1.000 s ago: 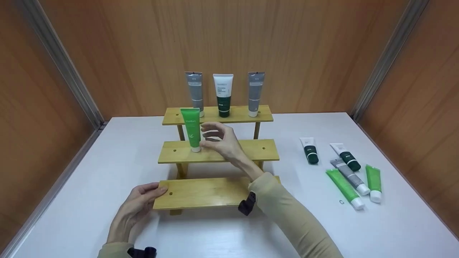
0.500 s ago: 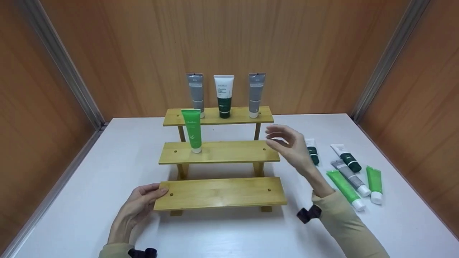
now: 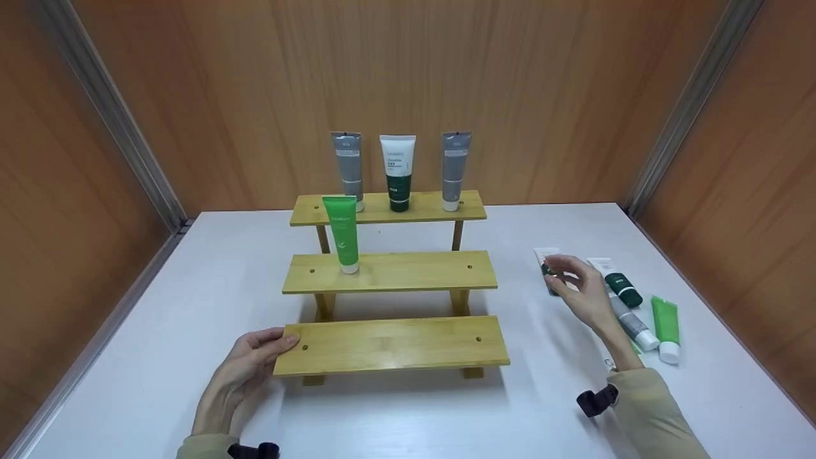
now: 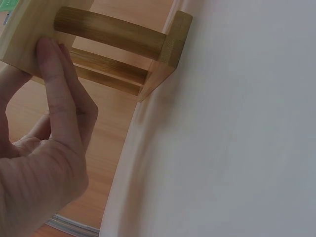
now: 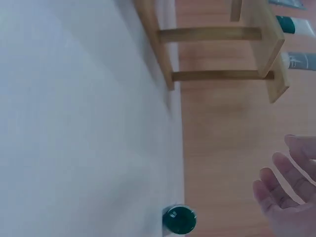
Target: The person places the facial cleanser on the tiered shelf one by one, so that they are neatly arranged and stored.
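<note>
- White-and-dark-green squeeze tube (image 3: 544, 254) lies flat on the white tabletop (image 3: 395, 421), to the right of the wooden three-tier stand (image 3: 392, 346).
- Strip of tabletop separates tube from stand's right edge; back edge of table well behind it.
- To its right, near: second white-and-dark-green tube (image 3: 616, 282), gray tube (image 3: 631, 322), bright green tube (image 3: 666, 328).
- Long axis runs back to front, slanting slightly right; flat crimped end at back, cap toward the person.
- White at crimped end, dark green toward cap; middle partly hidden by the hand.
- Right hand (image 3: 585, 294) above it, fingers loosely bent and apart, holding nothing.
- Left hand (image 3: 247, 358) pinches left end of stand's lowest shelf, thumb on top, fingers beneath.
</note>
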Demonstrator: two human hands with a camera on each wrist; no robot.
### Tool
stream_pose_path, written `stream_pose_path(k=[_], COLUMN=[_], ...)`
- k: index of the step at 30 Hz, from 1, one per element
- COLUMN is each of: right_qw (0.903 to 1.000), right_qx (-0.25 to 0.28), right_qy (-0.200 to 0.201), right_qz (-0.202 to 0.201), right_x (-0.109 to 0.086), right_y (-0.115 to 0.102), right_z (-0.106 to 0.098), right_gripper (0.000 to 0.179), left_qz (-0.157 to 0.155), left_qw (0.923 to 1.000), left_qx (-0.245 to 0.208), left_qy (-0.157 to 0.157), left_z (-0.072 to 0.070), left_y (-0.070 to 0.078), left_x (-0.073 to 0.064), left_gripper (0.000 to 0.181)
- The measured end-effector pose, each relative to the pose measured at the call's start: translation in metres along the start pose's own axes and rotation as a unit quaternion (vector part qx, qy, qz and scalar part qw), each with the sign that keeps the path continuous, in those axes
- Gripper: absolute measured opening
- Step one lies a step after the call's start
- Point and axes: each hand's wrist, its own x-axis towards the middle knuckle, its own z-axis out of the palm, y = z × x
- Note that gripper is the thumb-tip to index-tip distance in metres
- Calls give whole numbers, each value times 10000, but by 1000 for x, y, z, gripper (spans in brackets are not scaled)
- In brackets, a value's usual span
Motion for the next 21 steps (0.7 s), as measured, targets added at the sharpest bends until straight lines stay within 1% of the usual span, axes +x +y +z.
stream_pose_path(k=[5,9,12,15,21], right_qw=[9993,9973,9941,9898,9792], right_qx=[-335,-517,-652,-749,-859], right_qy=[-183,-487,-764,-1016,-1411], right_qz=[-13,160,410,653,1178], right_x=[-2,-3,-5,-6,-6], right_y=[21,33,39,43,45], right_z=[-4,-7,-9,-12,-14], right_gripper=[37,41,45,50,60], left_qz=[-11,-57,-34,-7,-98], left_qw=[10000,9999,9999,9999,9999], left_qx=[-20,-108,-135,-106,-22], left_qy=[7,19,-44,-112,22], left_z=[0,0,0,-1,0], left_y=[-1,0,0,-1,0], left_x=[0,0,0,0,0], left_gripper=[48,42,42,46,48])
